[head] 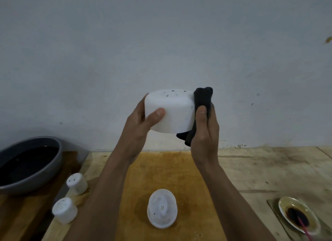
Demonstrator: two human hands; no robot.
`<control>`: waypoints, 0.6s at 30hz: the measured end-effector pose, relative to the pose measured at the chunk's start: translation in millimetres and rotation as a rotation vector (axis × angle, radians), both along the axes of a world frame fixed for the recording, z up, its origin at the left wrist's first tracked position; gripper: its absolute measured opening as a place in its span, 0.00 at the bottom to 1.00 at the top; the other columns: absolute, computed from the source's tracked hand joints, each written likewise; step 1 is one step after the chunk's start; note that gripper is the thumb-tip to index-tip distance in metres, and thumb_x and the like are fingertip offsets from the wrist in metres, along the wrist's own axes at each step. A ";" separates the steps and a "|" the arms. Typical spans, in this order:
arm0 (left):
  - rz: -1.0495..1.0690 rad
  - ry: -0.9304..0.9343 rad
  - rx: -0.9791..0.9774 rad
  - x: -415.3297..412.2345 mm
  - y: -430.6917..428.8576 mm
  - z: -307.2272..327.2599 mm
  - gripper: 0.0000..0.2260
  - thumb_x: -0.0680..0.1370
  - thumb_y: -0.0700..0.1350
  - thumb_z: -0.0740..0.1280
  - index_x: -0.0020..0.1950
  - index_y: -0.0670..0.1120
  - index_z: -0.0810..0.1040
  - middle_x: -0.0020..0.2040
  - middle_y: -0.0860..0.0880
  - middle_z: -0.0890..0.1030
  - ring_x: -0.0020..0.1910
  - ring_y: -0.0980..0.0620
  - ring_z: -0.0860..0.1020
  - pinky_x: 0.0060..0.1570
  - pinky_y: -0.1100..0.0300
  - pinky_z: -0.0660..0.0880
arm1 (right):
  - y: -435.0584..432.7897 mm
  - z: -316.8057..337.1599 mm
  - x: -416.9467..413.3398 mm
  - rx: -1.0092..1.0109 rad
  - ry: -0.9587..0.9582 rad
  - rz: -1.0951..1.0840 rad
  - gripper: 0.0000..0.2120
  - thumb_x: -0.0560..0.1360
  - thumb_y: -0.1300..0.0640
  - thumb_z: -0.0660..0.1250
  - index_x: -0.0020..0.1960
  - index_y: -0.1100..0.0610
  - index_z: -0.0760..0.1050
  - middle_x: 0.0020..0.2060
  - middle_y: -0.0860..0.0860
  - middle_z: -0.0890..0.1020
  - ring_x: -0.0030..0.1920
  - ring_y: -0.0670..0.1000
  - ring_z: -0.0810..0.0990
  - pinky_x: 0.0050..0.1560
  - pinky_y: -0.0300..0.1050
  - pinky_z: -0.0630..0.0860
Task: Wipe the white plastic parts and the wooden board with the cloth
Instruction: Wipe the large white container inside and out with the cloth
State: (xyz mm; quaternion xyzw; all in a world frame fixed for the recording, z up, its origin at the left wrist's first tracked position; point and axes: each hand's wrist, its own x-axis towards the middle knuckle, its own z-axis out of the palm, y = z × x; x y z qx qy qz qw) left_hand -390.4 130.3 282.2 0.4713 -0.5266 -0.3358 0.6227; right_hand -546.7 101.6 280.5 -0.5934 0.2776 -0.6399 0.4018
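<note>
Domed white part [162, 208] on wooden board [188, 177]; well above, left hand [138, 127] grips white tub [172, 113], right hand [204, 138] pinches cloth [203, 98] against sidewall.

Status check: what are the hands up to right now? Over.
Left hand grips white tub, held aloft. Right hand presses cloth to its side. Domed part sits on board; nothing blocking.

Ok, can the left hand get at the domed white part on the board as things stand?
Probably not yet: the left hand grips the large white part. The domed part stands unobstructed on the board below.
</note>
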 end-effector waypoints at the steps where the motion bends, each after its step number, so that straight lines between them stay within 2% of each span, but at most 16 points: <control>1: 0.030 -0.014 -0.023 -5.4 0.4 0.5 0.37 0.65 0.61 0.76 0.72 0.56 0.71 0.64 0.54 0.80 0.60 0.56 0.81 0.55 0.52 0.82 | -0.8 -3.5 3.3 -0.029 0.035 -0.012 0.16 0.83 0.48 0.53 0.69 0.44 0.70 0.54 0.47 0.80 0.52 0.55 0.80 0.41 0.65 0.80; 3: 0.117 -0.005 -0.052 -12.9 -0.5 -1.6 0.43 0.59 0.61 0.78 0.72 0.54 0.69 0.63 0.54 0.78 0.56 0.60 0.81 0.46 0.62 0.81 | 1.6 -4.0 7.6 -0.038 0.030 -0.003 0.16 0.83 0.49 0.53 0.69 0.45 0.70 0.55 0.49 0.80 0.54 0.55 0.80 0.45 0.64 0.81; 4: 0.130 0.016 -0.040 -12.6 -0.8 -4.3 0.44 0.58 0.62 0.78 0.71 0.53 0.69 0.63 0.53 0.79 0.57 0.58 0.81 0.45 0.62 0.81 | 3.5 -0.3 7.1 -0.018 0.000 0.021 0.15 0.84 0.49 0.54 0.68 0.44 0.72 0.55 0.48 0.81 0.54 0.53 0.81 0.46 0.63 0.81; 6: 0.067 0.084 0.002 -3.7 -0.3 -8.0 0.46 0.58 0.64 0.80 0.71 0.51 0.71 0.64 0.48 0.80 0.61 0.49 0.81 0.51 0.54 0.82 | 2.5 11.2 2.0 0.079 -0.060 0.085 0.13 0.85 0.50 0.55 0.62 0.41 0.75 0.49 0.42 0.82 0.48 0.45 0.82 0.42 0.57 0.83; 8: -0.028 0.141 0.043 6.1 0.3 -9.3 0.51 0.56 0.67 0.82 0.74 0.49 0.70 0.67 0.44 0.79 0.65 0.43 0.79 0.58 0.44 0.80 | -3.7 18.3 -4.2 0.241 -0.136 0.157 0.12 0.84 0.50 0.56 0.60 0.41 0.76 0.45 0.39 0.82 0.42 0.37 0.82 0.33 0.46 0.82; 10: -0.037 0.162 0.058 7.4 -1.0 -6.0 0.56 0.54 0.69 0.82 0.75 0.48 0.65 0.69 0.45 0.76 0.65 0.44 0.79 0.57 0.47 0.81 | -7.9 18.3 -8.2 0.294 -0.156 0.197 0.11 0.83 0.48 0.57 0.60 0.41 0.77 0.43 0.38 0.83 0.40 0.37 0.83 0.32 0.46 0.81; 12: 0.009 0.174 0.059 4.6 -2.6 1.1 0.52 0.56 0.69 0.80 0.73 0.49 0.65 0.66 0.47 0.76 0.62 0.47 0.80 0.52 0.55 0.81 | -6.1 18.2 -4.0 0.226 -0.125 0.165 0.11 0.84 0.49 0.56 0.58 0.39 0.76 0.43 0.36 0.83 0.41 0.37 0.82 0.33 0.40 0.80; 14: 0.040 0.133 0.036 5.5 -4.9 5.5 0.40 0.64 0.66 0.75 0.71 0.50 0.70 0.65 0.49 0.80 0.62 0.47 0.81 0.53 0.55 0.81 | -2.6 15.7 1.3 0.120 -0.074 0.101 0.12 0.85 0.52 0.54 0.59 0.39 0.74 0.43 0.36 0.81 0.41 0.38 0.80 0.36 0.36 0.78; 16: 0.030 0.068 0.007 3.3 -3.2 9.7 0.34 0.67 0.63 0.73 0.70 0.53 0.74 0.64 0.51 0.81 0.62 0.50 0.81 0.56 0.53 0.81 | -2.4 9.2 4.5 0.053 -0.043 0.053 0.12 0.85 0.51 0.53 0.63 0.42 0.73 0.45 0.39 0.81 0.44 0.44 0.80 0.39 0.42 0.79; 18: 0.079 -0.006 -0.016 -2.3 -2.4 10.2 0.36 0.63 0.63 0.75 0.69 0.55 0.73 0.62 0.53 0.81 0.58 0.54 0.82 0.50 0.58 0.82 | -4.0 3.3 6.2 0.006 -0.029 0.045 0.14 0.84 0.50 0.53 0.66 0.43 0.71 0.49 0.44 0.81 0.47 0.52 0.81 0.42 0.54 0.82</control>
